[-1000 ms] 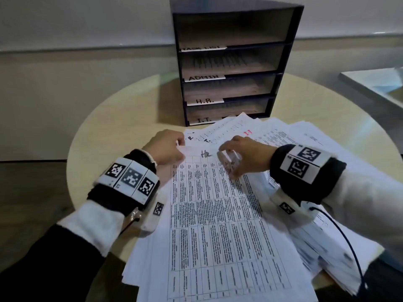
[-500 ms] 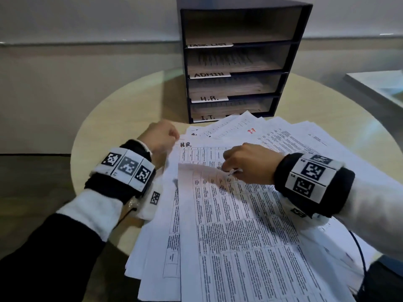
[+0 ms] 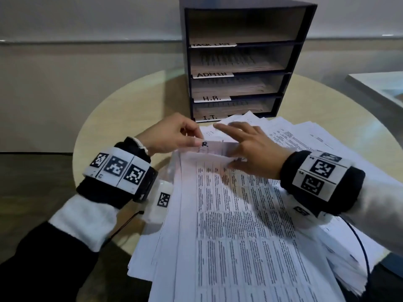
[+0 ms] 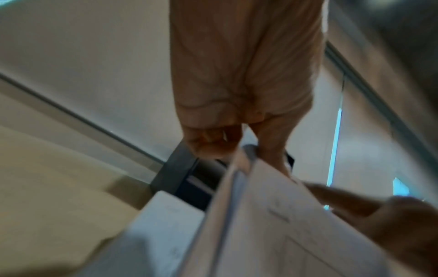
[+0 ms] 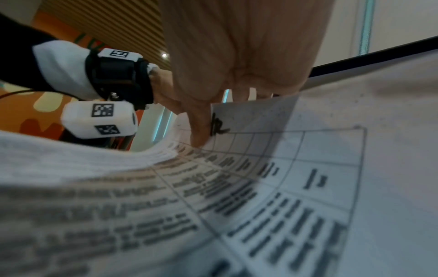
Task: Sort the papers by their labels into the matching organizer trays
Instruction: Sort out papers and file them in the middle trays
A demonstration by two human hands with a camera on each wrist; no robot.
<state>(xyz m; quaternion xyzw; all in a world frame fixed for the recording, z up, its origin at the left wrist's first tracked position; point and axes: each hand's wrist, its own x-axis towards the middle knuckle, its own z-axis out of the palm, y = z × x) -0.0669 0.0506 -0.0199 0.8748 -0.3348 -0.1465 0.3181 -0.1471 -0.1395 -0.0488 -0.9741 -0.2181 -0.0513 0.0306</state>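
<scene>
Both hands are working at the far edge of a printed sheet lying on top of the paper pile on the round table. The left hand is pinching the sheet's top-left corner between thumb and curled fingers, lifting that edge off the pile; the handwritten label, partly covered, is showing an "R." just right of the pinch. In the left wrist view the left hand is closing on the sheet's edge, the paper running down toward the camera. The right hand is holding the same top edge further right, thumb under the raised margin and fingers spread on top, index finger pointing toward the left hand. In the right wrist view the right thumb is pressing on the sheet next to the inked label, with the paper curving up behind it. The organizer is standing just beyond the hands, its trays tagged TASK LIST, ADMIN, H.R. and I.T. from top to bottom; papers are lying in the lower three. More sheets are fanning out to the right.
</scene>
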